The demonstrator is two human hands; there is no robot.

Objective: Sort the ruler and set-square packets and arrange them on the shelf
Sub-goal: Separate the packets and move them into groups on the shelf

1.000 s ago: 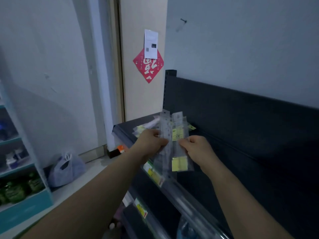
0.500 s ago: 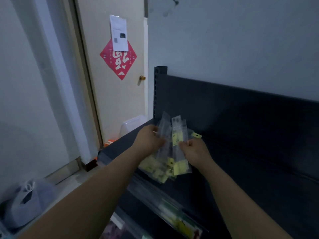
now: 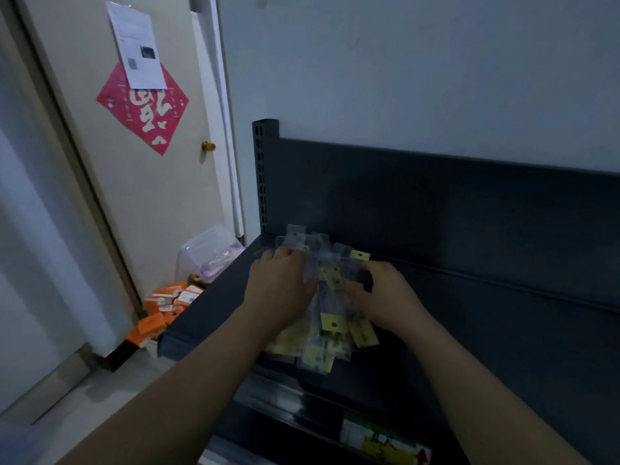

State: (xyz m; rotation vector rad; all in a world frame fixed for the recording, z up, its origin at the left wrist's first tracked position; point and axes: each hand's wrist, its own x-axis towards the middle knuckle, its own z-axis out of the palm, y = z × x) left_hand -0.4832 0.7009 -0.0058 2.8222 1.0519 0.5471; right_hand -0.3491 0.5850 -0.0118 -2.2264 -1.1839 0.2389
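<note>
Over the left end of the dark metal shelf point(image 3: 208, 313), left hand point(image 3: 280, 290) and right hand point(image 3: 385, 297) each pinch in their grip the fanned clear plastic packets with yellow labels point(image 3: 330, 318); better to square the edges before sorting, I judge.

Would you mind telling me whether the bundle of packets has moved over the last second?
Yes. The packets have come down: earlier they were held upright above the shelf; now they lie fanned on its board.
</note>
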